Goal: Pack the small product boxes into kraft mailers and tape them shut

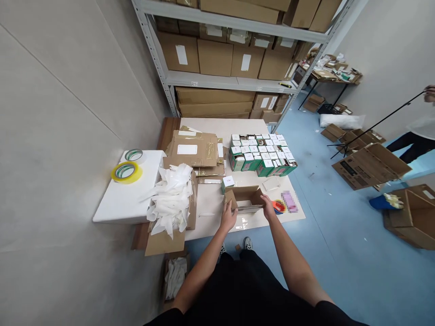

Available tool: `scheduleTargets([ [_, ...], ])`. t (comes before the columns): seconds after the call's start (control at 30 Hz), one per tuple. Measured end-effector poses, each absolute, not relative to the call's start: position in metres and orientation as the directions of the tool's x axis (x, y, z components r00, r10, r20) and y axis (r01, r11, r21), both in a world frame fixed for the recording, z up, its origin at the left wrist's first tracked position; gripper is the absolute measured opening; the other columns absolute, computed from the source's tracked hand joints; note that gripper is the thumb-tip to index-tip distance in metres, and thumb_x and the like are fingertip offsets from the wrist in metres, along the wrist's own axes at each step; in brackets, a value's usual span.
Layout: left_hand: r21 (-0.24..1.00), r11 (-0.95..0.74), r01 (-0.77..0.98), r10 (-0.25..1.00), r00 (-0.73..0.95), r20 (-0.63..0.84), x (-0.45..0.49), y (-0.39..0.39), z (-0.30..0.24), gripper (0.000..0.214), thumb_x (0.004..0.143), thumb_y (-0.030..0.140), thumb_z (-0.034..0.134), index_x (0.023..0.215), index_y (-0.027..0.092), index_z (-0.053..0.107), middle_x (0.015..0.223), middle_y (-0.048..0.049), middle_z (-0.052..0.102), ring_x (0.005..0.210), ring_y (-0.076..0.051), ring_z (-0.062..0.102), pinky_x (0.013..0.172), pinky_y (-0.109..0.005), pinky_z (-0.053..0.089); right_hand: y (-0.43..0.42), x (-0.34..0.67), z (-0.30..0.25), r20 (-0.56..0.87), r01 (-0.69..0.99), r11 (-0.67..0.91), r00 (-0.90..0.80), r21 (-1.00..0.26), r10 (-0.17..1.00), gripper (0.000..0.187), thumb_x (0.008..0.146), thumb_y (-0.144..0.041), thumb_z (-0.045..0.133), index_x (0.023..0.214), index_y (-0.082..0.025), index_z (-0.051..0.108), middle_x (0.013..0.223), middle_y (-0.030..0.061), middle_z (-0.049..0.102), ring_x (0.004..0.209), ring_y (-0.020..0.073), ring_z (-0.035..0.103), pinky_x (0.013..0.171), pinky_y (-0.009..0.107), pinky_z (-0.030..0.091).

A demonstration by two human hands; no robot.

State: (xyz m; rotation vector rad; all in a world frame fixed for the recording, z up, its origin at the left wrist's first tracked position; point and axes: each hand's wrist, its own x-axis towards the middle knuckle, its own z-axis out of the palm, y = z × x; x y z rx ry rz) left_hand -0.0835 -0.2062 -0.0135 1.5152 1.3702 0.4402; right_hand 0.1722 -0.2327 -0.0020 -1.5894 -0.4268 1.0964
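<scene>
Between my two hands is an open, empty-looking cardboard box (245,194) at the near edge of the table. My left hand (229,217) grips its left end, and my right hand (268,207) is closed on its right end. Just behind the box's left corner stands a small green-and-white carton (227,182). Farther back, several rows of similar small cartons (260,154) stand packed together. An orange-and-blue tape dispenser (279,207) lies right of my right hand, beside a blurred pink item (289,201).
Flattened cardboard (195,149) is stacked at the table's back left. White paper strips (171,197) heap out of a box at left, near yellow tape rolls (126,172) on a white surface. Shelving with boxes (215,58) stands behind. At right are a tripod (345,147) and another person (419,131).
</scene>
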Motion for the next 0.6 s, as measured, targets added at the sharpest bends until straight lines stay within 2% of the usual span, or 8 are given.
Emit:
scheduleTargets([
  [0.17, 0.835, 0.124, 0.536, 0.891, 0.31, -0.331, -0.087, -0.202, -0.014, 0.072, 0.099, 0.058, 0.048, 0.161, 0.021, 0.038, 0.17, -0.0146, 0.03, 0.157, -0.032, 0.029, 0.123, -0.045, 0.035, -0.238, 0.18, 0.001, -0.479, -0.171, -0.451, 0.422, -0.876, 0.77, 0.068, 0.079, -0.061, 0.07, 0.14, -0.03, 0.065, 0.154, 0.0049, 0.056, 0.147, 0.0304, 0.045, 0.114, 0.044, 0.044],
  [0.37, 0.851, 0.039, 0.524, 0.896, 0.358, -0.262, -0.101, -0.19, -0.021, 0.071, 0.098, 0.059, 0.052, 0.156, 0.019, 0.047, 0.165, -0.014, 0.04, 0.155, -0.03, 0.033, 0.124, -0.041, 0.034, -0.237, 0.191, 0.007, -0.468, 0.065, -0.488, 0.196, -0.871, 0.862, 0.07, 0.09, -0.061, 0.06, 0.155, -0.039, 0.048, 0.168, -0.0014, 0.036, 0.155, 0.0266, 0.033, 0.121, 0.049, 0.036],
  [0.5, 0.845, 0.048, 0.532, 0.906, 0.333, -0.262, -0.102, -0.193, -0.025, 0.067, 0.099, 0.053, 0.054, 0.156, 0.019, 0.047, 0.166, -0.0131, 0.04, 0.155, -0.027, 0.034, 0.125, -0.04, 0.031, -0.232, 0.194, 0.008, -0.463, 0.155, -0.483, 0.148, -0.862, 0.874, 0.076, 0.091, -0.067, 0.058, 0.158, -0.031, 0.045, 0.167, 0.0036, 0.037, 0.154, 0.0268, 0.036, 0.125, 0.046, 0.029],
  [0.6, 0.846, 0.064, 0.529, 0.922, 0.294, -0.253, -0.098, -0.196, -0.028, 0.064, 0.1, 0.051, 0.053, 0.155, 0.02, 0.049, 0.165, -0.0119, 0.042, 0.154, -0.026, 0.037, 0.124, -0.04, 0.034, -0.228, 0.197, 0.006, -0.468, 0.223, -0.483, 0.116, -0.847, 0.876, 0.081, 0.089, -0.071, 0.059, 0.157, -0.03, 0.046, 0.165, 0.004, 0.041, 0.153, 0.0279, 0.039, 0.127, 0.047, 0.026],
])
